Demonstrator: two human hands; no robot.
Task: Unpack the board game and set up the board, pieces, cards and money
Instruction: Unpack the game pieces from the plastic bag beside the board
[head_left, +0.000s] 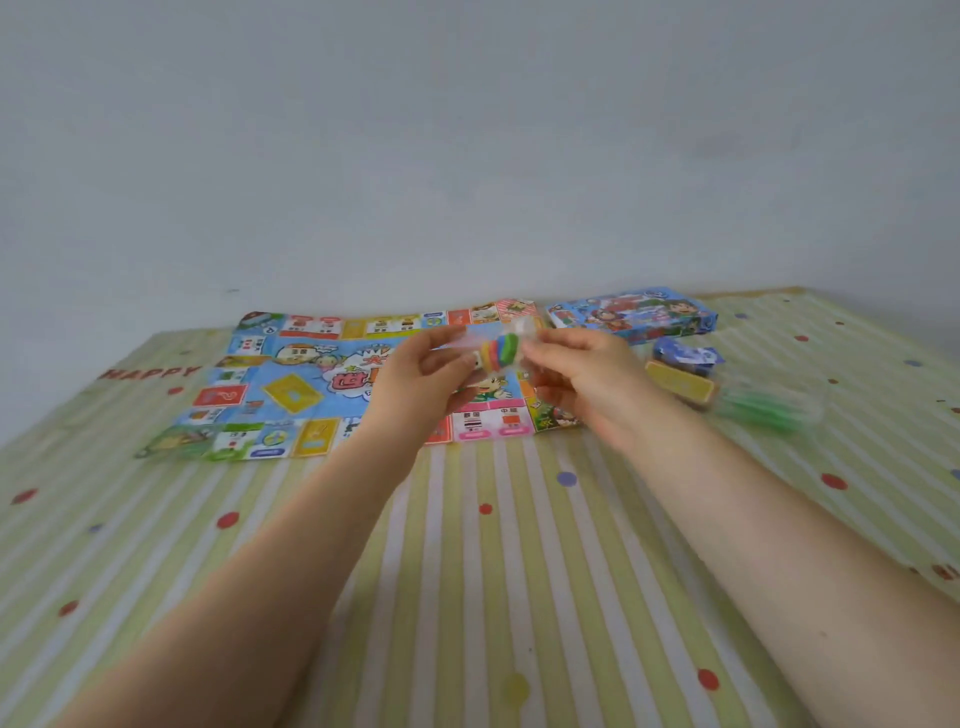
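Note:
The paper game board (291, 384) lies unfolded flat on the striped cloth, at the far middle. Above its right half, both hands hold up a small clear plastic bag of coloured round pieces (501, 349). My left hand (421, 384) pinches the bag's left end. My right hand (582, 374) pinches its right end. The pieces inside show as a stack of red, yellow, blue and green discs. The blue game box (631, 314) lies at the far right, behind my right hand.
Right of the board lie a yellow card stack (680, 383), a blue-and-white pack (688, 356) and a clear bag of green pieces (763, 410). A grey wall stands just behind the board. The striped, dotted cloth (467, 571) covers the whole surface.

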